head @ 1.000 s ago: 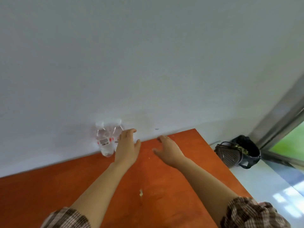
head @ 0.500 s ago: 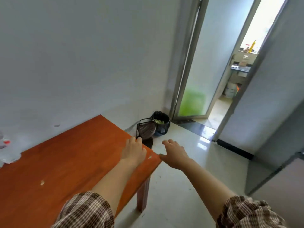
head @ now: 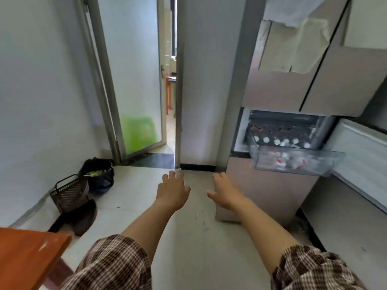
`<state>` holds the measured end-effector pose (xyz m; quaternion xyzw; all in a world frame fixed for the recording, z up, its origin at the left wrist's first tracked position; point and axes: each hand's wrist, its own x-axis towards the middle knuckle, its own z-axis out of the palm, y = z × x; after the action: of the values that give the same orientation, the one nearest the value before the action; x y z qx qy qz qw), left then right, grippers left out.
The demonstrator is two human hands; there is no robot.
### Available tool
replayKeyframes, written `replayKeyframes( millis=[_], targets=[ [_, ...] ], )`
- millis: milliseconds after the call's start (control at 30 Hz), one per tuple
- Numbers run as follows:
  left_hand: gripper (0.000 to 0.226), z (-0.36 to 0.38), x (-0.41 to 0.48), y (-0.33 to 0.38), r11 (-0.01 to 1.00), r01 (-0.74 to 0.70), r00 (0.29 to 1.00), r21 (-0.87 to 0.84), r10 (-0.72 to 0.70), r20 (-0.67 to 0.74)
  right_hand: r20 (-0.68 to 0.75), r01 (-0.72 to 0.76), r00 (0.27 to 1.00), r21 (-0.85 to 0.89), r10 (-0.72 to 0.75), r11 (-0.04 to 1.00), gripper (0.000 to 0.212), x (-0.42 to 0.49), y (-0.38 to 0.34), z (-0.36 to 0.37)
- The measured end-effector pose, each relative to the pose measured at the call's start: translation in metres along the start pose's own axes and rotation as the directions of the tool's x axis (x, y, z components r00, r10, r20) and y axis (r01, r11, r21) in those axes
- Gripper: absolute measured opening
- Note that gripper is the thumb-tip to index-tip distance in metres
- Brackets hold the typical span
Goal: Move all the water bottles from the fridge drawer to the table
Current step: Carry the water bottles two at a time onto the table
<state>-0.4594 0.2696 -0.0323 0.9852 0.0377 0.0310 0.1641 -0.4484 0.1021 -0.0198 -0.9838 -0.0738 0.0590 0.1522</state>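
Observation:
The clear plastic fridge drawer [head: 297,163] stands pulled out at the right, below the closed upper fridge doors. Inside it stand several water bottles [head: 281,142] with white caps and red-and-white labels. My left hand [head: 172,190] and my right hand [head: 225,191] are stretched forward over the floor, both empty with fingers apart, to the left of and below the drawer. Only a corner of the orange table [head: 25,254] shows at the bottom left, with no bottle visible on it.
A black wire basket [head: 69,192] and a dark bin [head: 98,174] with green scraps sit on the floor by the left wall. A glass door [head: 134,80] stands ajar ahead. An open fridge door [head: 362,162] juts out at the right.
The view has swung right from the table and wall to the fridge. My left hand let go of the bottles left on the table; both hands now reach forward empty.

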Motion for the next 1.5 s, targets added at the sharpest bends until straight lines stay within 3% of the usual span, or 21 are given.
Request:
replayKeyframes(
  millis=[267, 600, 867, 1033, 1133, 1267, 1400, 1500],
  targets=[
    [0.043, 0.068, 0.136, 0.157, 0.968, -0.247, 0.966, -0.039, 0.249, 0.068, -0.075, -0.162, 0.984, 0.000, 0.161, 0.987, 0.059, 0.078, 0.152, -0.058],
    [0.043, 0.136, 0.284, 0.332, 0.881, -0.450, 0.870, -0.144, 0.469, 0.150, -0.110, -0.426, 0.902, -0.055, 0.418, 0.903, 0.059, 0.179, 0.334, -0.140],
    [0.042, 0.170, 0.349, 0.410, 0.860, -0.480, 0.846, -0.174, 0.506, 0.167, -0.123, -0.416, 0.904, -0.039, 0.409, 0.908, 0.054, 0.244, 0.427, -0.172],
    [0.029, 0.212, 0.393, 0.441, 0.873, -0.410, 0.847, -0.264, 0.472, 0.246, 0.046, -0.324, 0.944, -0.029, 0.325, 0.946, 0.042, 0.298, 0.483, -0.180],
    [0.024, 0.234, 0.416, 0.457, 0.905, -0.236, 0.880, -0.354, 0.354, 0.317, 0.236, -0.231, 0.944, -0.029, 0.231, 0.973, 0.037, 0.331, 0.511, -0.180],
    [0.031, 0.255, 0.441, 0.469, 0.897, -0.012, 0.883, -0.442, 0.217, 0.416, 0.452, -0.116, 0.884, -0.028, 0.116, 0.993, 0.036, 0.372, 0.537, -0.168],
    [0.027, 0.274, 0.456, 0.476, 0.831, 0.212, 0.863, -0.514, 0.088, 0.498, 0.597, -0.077, 0.800, -0.004, 0.064, 0.997, 0.048, 0.399, 0.551, -0.146],
    [0.023, 0.284, 0.461, 0.480, 0.693, 0.404, 0.826, -0.597, 0.004, 0.564, 0.625, -0.025, 0.779, -0.049, 0.050, 0.998, 0.053, 0.412, 0.552, -0.136]
  ],
)
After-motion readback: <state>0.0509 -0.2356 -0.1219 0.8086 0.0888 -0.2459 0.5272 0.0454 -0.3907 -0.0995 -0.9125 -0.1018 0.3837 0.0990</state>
